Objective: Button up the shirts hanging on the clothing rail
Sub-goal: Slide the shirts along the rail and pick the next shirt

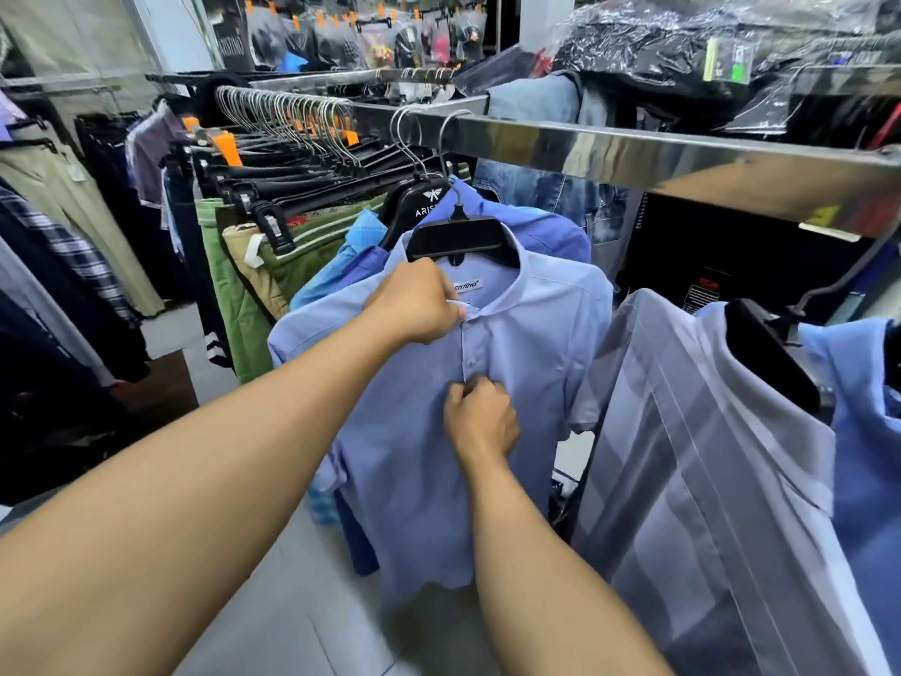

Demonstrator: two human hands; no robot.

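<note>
Clothing-shop rail overhead: keep left hand pinching pale-blue cotton shirt collar taut, right hand fingers clenched on placket just below closed buttons, easing next button through.

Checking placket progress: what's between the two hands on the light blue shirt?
Head view: between left hand and right hand runs the light blue shirt placket, closed, with one fastened button. Nothing else there.

A clothing shop: crowded garment rails, hangered trousers, bagged stock.
</note>
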